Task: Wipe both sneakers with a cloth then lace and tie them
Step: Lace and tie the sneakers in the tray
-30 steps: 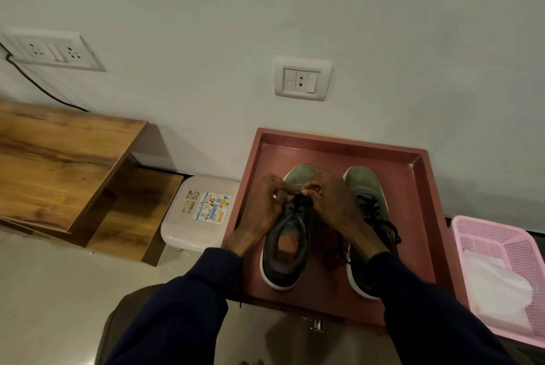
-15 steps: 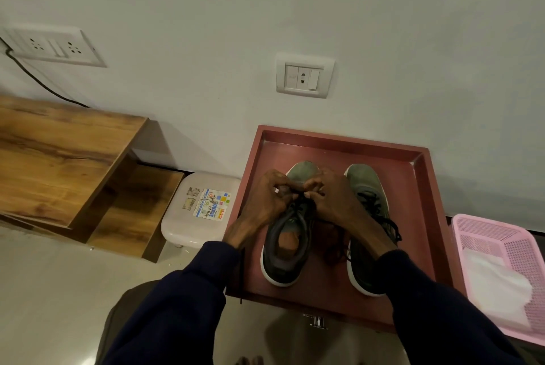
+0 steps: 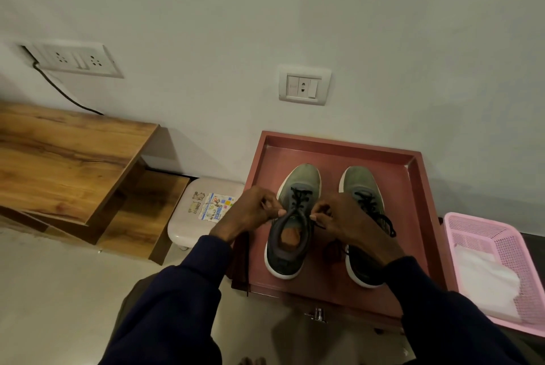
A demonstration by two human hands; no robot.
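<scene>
Our left hand [image 3: 253,214] and right hand [image 3: 345,217] each pinch an end of the black lace [image 3: 300,196], one on either side of the collar of the left sneaker [image 3: 303,178]. It stands beside the right sneaker [image 3: 358,181], toes to the wall, inside the red-brown tray [image 3: 339,144]. To the right, the pink basket [image 3: 501,232] holds the white cloth [image 3: 486,279]. Half a second ago our hands met over the tongue; now they are apart and the crossed lacing shows. We count two sneakers, one tray, one basket, one cloth
</scene>
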